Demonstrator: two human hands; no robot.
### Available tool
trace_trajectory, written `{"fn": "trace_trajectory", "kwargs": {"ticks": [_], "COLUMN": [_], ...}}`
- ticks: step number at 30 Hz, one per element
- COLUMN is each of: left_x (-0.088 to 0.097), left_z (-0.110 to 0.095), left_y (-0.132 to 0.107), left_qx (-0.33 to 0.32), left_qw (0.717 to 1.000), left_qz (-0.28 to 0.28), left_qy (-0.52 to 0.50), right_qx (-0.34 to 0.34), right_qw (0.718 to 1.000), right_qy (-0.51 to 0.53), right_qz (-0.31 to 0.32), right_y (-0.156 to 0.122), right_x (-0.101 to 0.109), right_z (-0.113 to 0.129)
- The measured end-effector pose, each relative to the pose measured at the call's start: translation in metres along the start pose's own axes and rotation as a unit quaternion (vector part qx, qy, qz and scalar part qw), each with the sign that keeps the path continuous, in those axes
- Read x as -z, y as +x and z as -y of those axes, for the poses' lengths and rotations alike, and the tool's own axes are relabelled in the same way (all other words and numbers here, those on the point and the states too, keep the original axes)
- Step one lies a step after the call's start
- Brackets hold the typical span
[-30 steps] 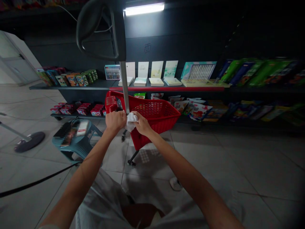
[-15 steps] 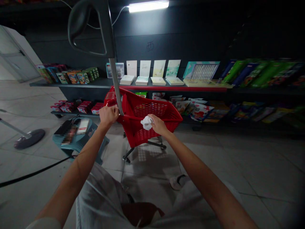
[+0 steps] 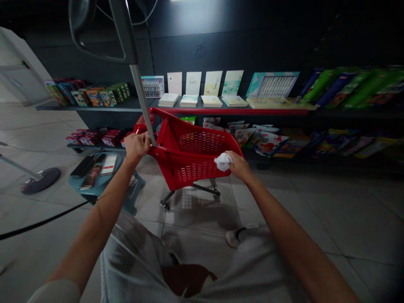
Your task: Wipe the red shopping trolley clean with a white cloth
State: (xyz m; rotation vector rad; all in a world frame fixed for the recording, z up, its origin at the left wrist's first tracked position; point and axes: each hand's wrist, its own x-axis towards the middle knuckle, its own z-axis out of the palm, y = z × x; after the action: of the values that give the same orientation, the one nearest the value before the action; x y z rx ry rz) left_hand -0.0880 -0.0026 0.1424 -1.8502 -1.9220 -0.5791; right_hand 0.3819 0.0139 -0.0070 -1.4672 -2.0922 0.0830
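A red plastic shopping cart (image 3: 192, 162) on wheels stands on the tiled floor in front of me. Its grey metal handle pole (image 3: 141, 99) rises to a black loop grip (image 3: 97, 29) at the upper left. My left hand (image 3: 136, 145) is closed around the base of the pole where it meets the cart. My right hand (image 3: 237, 165) grips a crumpled white cloth (image 3: 222, 161) and presses it against the cart's right rim.
A teal plastic stool (image 3: 101, 179) with small items on it stands left of the cart. A dark shelf unit (image 3: 221, 111) with books, boxes and packets runs behind. A black cable (image 3: 41, 223) crosses the floor at left, near a round stand base (image 3: 41, 180).
My right hand carried the cloth from the pole's base rightward along the cart's rim to its right corner. The cart swung clockwise; the pole leaned further left. My left hand kept its hold.
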Motion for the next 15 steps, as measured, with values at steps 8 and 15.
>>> {"fn": "trace_trajectory", "kwargs": {"ticks": [8, 15], "left_x": [-0.015, -0.030], "left_z": [0.017, 0.030], "left_y": [0.010, 0.016], "left_qx": [-0.016, -0.022], "left_qw": [0.997, 0.990], "left_qz": [-0.055, -0.115], "left_qy": [-0.054, -0.082], "right_qx": [-0.032, -0.028], "right_qw": [0.997, 0.997], "right_qy": [0.010, -0.009], "right_qz": [-0.065, -0.066], "right_y": [-0.031, -0.031], "right_x": [0.001, 0.005], "right_z": [-0.023, -0.004]}}
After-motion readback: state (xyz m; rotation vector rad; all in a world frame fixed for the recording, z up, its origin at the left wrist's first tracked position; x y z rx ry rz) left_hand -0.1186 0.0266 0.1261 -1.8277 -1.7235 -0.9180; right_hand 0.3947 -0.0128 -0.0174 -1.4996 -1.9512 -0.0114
